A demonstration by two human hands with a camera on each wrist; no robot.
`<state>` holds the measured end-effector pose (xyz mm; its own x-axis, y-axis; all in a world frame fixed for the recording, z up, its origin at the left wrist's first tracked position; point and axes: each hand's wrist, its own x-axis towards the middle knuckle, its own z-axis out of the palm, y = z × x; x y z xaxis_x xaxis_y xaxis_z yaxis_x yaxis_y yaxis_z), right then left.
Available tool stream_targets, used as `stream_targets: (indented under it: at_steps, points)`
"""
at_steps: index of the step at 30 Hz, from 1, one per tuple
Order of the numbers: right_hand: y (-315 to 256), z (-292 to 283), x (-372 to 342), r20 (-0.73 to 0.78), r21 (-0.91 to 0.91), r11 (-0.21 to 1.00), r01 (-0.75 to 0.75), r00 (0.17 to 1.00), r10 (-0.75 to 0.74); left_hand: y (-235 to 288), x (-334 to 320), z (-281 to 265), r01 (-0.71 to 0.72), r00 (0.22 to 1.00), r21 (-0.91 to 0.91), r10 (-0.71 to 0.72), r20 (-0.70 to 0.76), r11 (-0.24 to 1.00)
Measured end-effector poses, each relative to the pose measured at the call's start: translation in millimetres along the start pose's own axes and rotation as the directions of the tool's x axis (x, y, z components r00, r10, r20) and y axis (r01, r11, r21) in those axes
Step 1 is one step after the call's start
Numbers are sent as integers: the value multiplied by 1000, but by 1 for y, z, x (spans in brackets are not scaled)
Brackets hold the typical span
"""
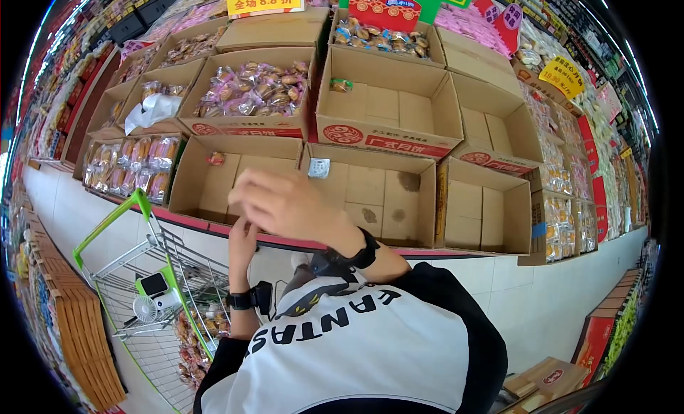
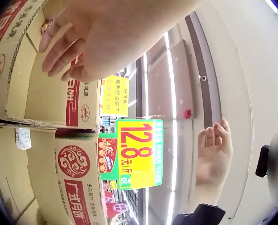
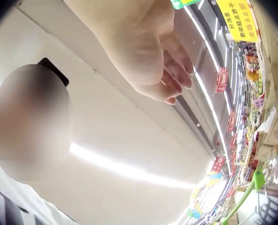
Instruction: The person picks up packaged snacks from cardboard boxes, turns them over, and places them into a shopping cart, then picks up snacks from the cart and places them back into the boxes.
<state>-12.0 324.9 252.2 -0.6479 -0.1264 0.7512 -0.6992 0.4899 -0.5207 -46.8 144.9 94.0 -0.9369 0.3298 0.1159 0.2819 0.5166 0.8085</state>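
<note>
My right hand (image 1: pixel 285 204) hovers over the front edge of a nearly bare carton (image 1: pixel 263 152), its fingers loosely bent and nothing in them. Lower and closer to my body, my left hand (image 1: pixel 242 249) is raised by that carton's front edge. Seen from the left wrist, the left hand (image 2: pixel 94 40) has its fingers spread and holds nothing. The right wrist view shows the right hand (image 3: pixel 146 54) with relaxed fingers. A small red packet (image 1: pixel 215 158) lies in the carton's back left corner. One white packet (image 1: pixel 319 168) sits in the neighbouring stained carton (image 1: pixel 349 189).
A shopping cart (image 1: pixel 146 200) with packaged goods and a small white fan (image 1: pixel 145 309) stands to my left. Behind, a carton (image 1: pixel 299 54) holds pink-wrapped pastries (image 1: pixel 253 90). Another has one green packet (image 1: pixel 340 85). A white plastic bag (image 1: pixel 152 111) lies over wrapped pastries.
</note>
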Motion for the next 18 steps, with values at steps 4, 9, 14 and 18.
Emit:
stream_targets:
  at_steps: [4, 9, 14, 18]
  points:
    - [27, -10, 0, -48, -187, 980, -66, 997, 58, -3, 23, 11, 32, 974, -241, 24, 226, 970]
    - [29, -15, 16, -166, -151, 983, -100, 983, 74, 41, 33, 29, 178, 642, -426, 223, 733, 887]
    - [22, 6, 32, -132, -95, 989, -113, 986, 100, 36, 33, 45, 37, 265, -465, 440, 858, 885]
    - [18, 32, 43, -21, -22, 998, -54, 998, 53, 44, 40, -17, -18, 669, -301, 235, 705, 953]
